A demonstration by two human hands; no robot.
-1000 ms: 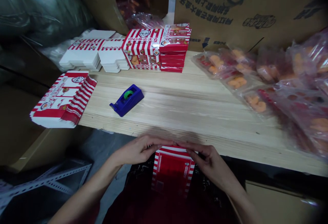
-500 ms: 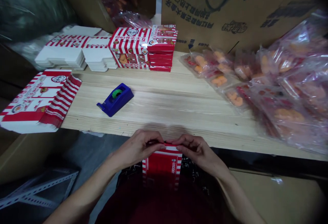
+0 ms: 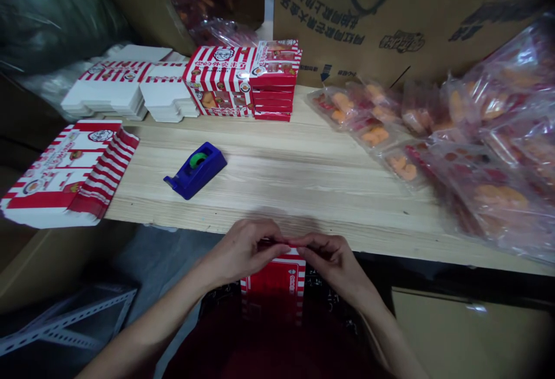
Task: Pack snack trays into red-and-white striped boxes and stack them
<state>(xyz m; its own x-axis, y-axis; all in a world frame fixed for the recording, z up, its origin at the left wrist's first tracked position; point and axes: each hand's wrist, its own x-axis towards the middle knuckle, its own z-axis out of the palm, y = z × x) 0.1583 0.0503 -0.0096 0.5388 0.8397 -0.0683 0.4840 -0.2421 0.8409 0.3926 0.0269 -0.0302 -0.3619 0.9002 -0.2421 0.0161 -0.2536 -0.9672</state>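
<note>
A red and white striped box [image 3: 274, 286] is held upright in front of my body, at the table's near edge. My left hand [image 3: 255, 249] pinches its top edge, thumb on the near face and fingers curled over the far side. On the same edge, a little to the right, my right hand [image 3: 327, 254] pinches in the same way. The thumbs are close together and the fingertips behind the edge are hidden. The lower part of the box fades into shadow against dark clothing.
On the wooden table [image 3: 277, 176] sits a blue tape dispenser [image 3: 197, 173]. Flat striped cartons [image 3: 73, 165] lie left; folded boxes [image 3: 238, 81] stand behind, beside white-flapped cartons [image 3: 104, 92]. Clear bags of orange pieces [image 3: 477, 165] pile right, before a large cardboard box [image 3: 368, 26].
My left hand has slid slightly right along the box's top edge, bringing the two thumbs closer together. Both hands keep their pinch. The view has shifted a little.
</note>
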